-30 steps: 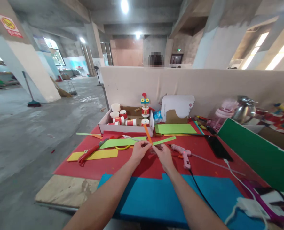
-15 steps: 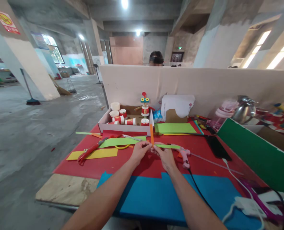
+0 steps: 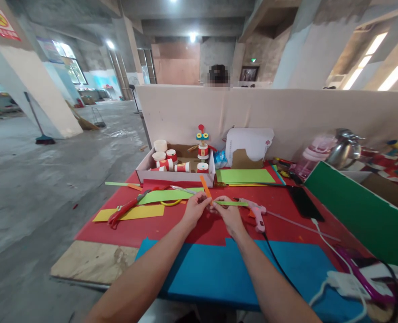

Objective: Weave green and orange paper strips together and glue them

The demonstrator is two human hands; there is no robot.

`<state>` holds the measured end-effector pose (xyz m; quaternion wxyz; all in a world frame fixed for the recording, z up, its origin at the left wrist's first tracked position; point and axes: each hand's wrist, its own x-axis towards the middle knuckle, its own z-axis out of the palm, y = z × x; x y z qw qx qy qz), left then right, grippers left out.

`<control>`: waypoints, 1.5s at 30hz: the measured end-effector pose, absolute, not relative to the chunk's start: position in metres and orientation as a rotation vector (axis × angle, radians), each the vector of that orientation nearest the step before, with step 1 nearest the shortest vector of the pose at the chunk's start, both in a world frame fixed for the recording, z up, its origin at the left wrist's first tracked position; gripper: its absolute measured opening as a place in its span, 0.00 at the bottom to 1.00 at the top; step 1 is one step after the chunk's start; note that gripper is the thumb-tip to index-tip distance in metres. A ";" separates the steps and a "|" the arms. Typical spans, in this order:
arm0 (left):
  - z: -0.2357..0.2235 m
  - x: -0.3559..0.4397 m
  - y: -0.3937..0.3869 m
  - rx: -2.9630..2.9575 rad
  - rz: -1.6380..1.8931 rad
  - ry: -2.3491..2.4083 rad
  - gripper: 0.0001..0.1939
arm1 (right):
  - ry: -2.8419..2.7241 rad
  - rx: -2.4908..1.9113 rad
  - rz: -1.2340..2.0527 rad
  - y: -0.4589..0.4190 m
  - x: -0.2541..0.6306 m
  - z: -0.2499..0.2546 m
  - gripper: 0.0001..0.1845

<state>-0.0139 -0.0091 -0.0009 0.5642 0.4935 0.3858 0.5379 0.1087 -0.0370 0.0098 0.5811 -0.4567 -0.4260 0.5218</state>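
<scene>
Paper strips in the hands, two: one orange strip (image 3: 205, 186) and one green strip (image 3: 231, 203). Tools on the red table cover (image 3: 172, 229): one pair of red-handled scissors (image 3: 125, 209), one pink glue gun (image 3: 257, 211), one black phone (image 3: 303, 202). Also one white cardboard box (image 3: 175, 176) with at least seven small red-and-white paper cups (image 3: 182, 167), one cup figure (image 3: 202, 146), one metal kettle (image 3: 343, 150), one pink bottle (image 3: 308, 162).
</scene>
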 end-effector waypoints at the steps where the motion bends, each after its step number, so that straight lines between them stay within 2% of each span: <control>1: 0.000 -0.013 -0.010 1.135 1.259 0.899 0.14 | -0.983 -1.070 1.203 -0.037 0.109 0.011 0.15; 6: 0.002 -0.010 -0.014 1.062 1.130 0.857 0.17 | -0.936 -1.066 1.140 -0.036 0.111 0.014 0.14; 13: 0.005 -0.011 -0.015 0.995 1.143 0.916 0.18 | -0.961 -1.089 1.088 -0.035 0.108 0.012 0.12; 21: 0.008 -0.014 -0.013 0.909 1.186 0.888 0.19 | -0.812 -0.974 1.364 -0.030 0.120 0.011 0.16; 45: 0.007 -0.012 -0.014 0.974 1.162 0.922 0.15 | -0.764 -0.974 1.469 -0.032 0.113 0.007 0.19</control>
